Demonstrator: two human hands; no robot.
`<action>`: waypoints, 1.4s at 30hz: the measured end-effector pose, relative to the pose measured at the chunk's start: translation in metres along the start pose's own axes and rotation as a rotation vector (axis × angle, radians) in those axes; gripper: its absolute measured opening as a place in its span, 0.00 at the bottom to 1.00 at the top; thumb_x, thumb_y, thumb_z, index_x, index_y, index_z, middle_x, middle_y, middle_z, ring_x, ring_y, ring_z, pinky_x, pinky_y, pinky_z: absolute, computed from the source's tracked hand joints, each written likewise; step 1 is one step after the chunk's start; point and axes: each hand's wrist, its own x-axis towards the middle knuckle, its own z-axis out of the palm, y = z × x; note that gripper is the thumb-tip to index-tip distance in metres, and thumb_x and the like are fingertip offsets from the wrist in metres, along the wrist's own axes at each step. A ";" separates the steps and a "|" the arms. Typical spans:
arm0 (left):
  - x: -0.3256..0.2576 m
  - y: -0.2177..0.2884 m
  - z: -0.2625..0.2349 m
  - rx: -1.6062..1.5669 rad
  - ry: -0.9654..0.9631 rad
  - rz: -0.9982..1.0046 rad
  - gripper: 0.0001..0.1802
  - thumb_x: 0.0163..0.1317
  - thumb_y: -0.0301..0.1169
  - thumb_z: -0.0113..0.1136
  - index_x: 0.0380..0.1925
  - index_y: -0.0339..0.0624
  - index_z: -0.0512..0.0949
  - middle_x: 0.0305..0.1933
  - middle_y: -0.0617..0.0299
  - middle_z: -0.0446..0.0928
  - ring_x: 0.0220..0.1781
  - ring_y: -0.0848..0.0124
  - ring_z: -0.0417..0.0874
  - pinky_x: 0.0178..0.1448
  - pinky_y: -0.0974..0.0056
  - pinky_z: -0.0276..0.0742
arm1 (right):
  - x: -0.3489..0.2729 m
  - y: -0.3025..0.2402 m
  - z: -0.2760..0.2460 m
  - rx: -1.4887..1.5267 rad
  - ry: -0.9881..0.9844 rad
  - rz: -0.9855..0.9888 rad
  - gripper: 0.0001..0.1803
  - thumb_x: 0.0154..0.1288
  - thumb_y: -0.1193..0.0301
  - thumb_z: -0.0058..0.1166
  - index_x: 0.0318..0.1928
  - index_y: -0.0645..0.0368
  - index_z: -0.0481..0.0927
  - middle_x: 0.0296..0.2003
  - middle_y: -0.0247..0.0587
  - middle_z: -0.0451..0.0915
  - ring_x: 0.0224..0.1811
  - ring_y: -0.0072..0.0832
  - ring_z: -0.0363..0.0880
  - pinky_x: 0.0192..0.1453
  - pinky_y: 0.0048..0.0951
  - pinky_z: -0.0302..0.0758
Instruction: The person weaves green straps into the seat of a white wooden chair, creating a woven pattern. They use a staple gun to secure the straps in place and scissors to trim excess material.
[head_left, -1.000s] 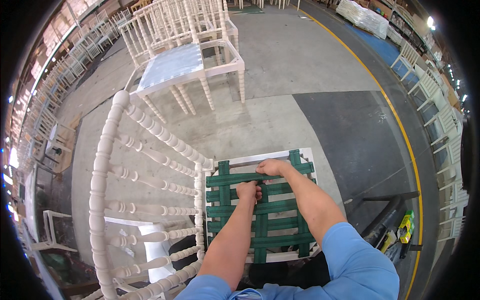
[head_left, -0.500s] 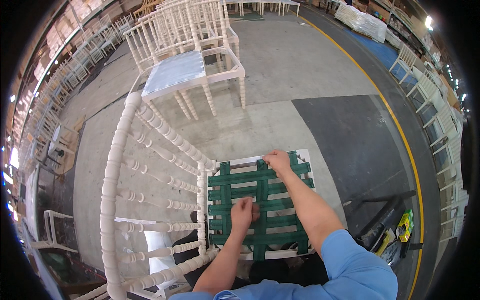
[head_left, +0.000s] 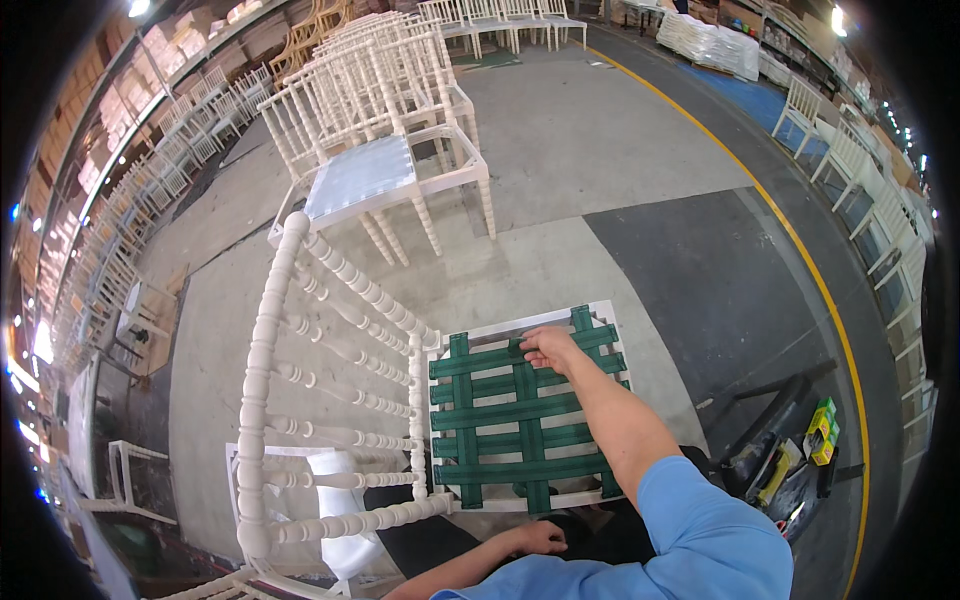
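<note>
A white chair (head_left: 300, 400) with a turned-spindle back stands in front of me, its seat frame (head_left: 600, 312) laced with woven green webbing (head_left: 500, 420). My right hand (head_left: 545, 347) pinches a green strap at the far edge of the seat, fingers closed on it. Below the seat's near edge, my left hand (head_left: 537, 538) rests low with fingers curled; whether it holds anything is unclear. Blue sleeves cover my upper arms.
A stack of white chairs (head_left: 385, 130) with a pale seat stands beyond on the concrete floor. Rows of chairs line the left wall and right side. Tools and a green box (head_left: 822, 428) lie at the lower right, near a yellow floor line (head_left: 800, 260).
My left hand has left the middle of the webbing and dropped below the seat's near edge. My right hand has stayed at the far edge of the seat.
</note>
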 end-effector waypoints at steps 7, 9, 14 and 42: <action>0.009 0.021 -0.169 -0.540 1.025 -0.025 0.12 0.76 0.30 0.59 0.53 0.37 0.83 0.38 0.59 0.87 0.38 0.72 0.88 0.43 0.65 0.86 | -0.004 0.004 -0.010 0.015 -0.048 -0.092 0.10 0.78 0.66 0.61 0.51 0.58 0.84 0.37 0.35 0.86 0.31 0.22 0.82 0.33 0.29 0.80; 0.014 0.023 -0.226 -0.534 1.324 0.010 0.18 0.75 0.33 0.64 0.59 0.35 0.78 0.43 0.56 0.85 0.37 0.70 0.87 0.40 0.64 0.84 | -0.004 0.006 -0.011 -0.018 0.014 -0.050 0.10 0.78 0.64 0.62 0.49 0.57 0.84 0.35 0.34 0.85 0.30 0.21 0.81 0.30 0.28 0.77; 0.039 0.035 -0.283 -0.825 1.262 0.029 0.26 0.75 0.32 0.65 0.69 0.39 0.73 0.43 0.54 0.86 0.34 0.67 0.88 0.38 0.61 0.85 | -0.005 0.009 -0.013 -0.120 -0.056 -0.162 0.10 0.77 0.65 0.62 0.48 0.58 0.86 0.34 0.34 0.84 0.29 0.22 0.79 0.29 0.28 0.75; 0.043 0.014 -0.314 -0.915 1.056 0.084 0.11 0.76 0.37 0.64 0.44 0.39 0.83 0.34 0.64 0.80 0.31 0.69 0.85 0.37 0.62 0.84 | -0.025 0.017 0.000 -0.687 0.269 -0.981 0.08 0.66 0.70 0.68 0.45 0.54 0.88 0.40 0.43 0.86 0.42 0.43 0.86 0.47 0.41 0.82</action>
